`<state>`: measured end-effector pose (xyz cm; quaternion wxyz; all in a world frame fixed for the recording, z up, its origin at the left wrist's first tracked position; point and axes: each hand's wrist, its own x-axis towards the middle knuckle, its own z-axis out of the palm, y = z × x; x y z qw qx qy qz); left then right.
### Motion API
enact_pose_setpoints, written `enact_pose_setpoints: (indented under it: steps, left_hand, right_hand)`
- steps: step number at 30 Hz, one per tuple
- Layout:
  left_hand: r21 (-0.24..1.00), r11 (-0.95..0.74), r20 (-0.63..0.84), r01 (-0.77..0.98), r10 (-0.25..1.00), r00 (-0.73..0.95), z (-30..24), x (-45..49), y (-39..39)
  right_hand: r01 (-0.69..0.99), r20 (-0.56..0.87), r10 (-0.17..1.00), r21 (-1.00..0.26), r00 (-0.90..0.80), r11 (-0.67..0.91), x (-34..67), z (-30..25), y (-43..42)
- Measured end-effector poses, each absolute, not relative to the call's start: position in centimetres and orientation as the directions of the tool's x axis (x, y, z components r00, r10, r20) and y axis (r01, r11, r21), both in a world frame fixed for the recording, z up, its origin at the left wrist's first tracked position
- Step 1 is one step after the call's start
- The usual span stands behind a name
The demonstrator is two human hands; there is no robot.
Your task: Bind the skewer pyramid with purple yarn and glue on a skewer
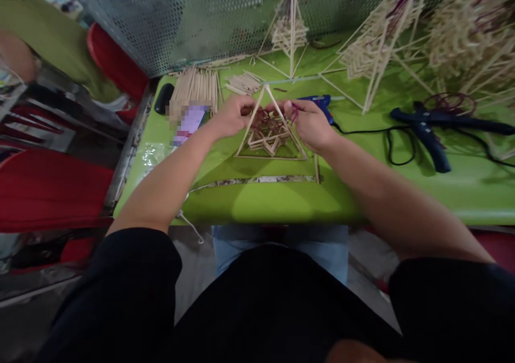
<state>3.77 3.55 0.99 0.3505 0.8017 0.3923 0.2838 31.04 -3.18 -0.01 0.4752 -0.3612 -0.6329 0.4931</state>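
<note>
A pyramid of thin wooden sticks (304, 152) stands on the green table before me, with a star-like lattice of shorter sticks (270, 144) inside. Dark reddish string (267, 119) lies looped above that lattice. My left hand (234, 117) is at the pyramid's left side, fingers curled in a pinch; what is between them is hidden. On the right side, my right hand (313, 126) has its fingers closed on a purple string (294, 114), its fingertips reaching behind the pyramid's slanted stick.
A blue glue gun (321, 104) with a black cord lies beyond my right hand. Dark-handled pliers-like tool (428, 124) rests farther right. Finished stick pyramids (292, 36) line the back by a perforated metal panel (201, 20). Loose sticks (195, 89) and a purple packet (191, 123) lie left.
</note>
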Motion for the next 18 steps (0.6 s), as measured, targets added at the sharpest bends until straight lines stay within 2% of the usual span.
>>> enact_pose_setpoints:
  steps: [6, 13, 15, 18]
  left_hand:
    - [0.727, -0.47, 0.163, 0.5, 0.826, 0.539, 2.6, 2.3, 3.3]
    - [0.694, -0.417, 0.186, 0.587, 0.892, 0.413, 6.4, 1.4, 1.7]
    - [0.667, -0.396, 0.182, 0.631, 0.908, 0.378, 7.9, 1.2, 1.3]
    - [0.638, -0.429, 0.229, 0.639, 0.898, 0.375, 9.8, 1.2, 0.9]
  right_hand:
    - [0.199, 0.24, 0.96, -0.943, -0.146, 0.266, 32.2, 1.1, -3.4]
    - [0.245, 0.343, 0.939, -0.908, -0.032, 0.34, 33.2, 4.3, -3.5]
    - [0.289, 0.36, 0.93, -0.885, -0.074, 0.366, 33.4, 6.2, -3.1]
    - [0.349, 0.36, 0.905, -0.837, -0.226, 0.421, 33.7, 9.6, -2.1]
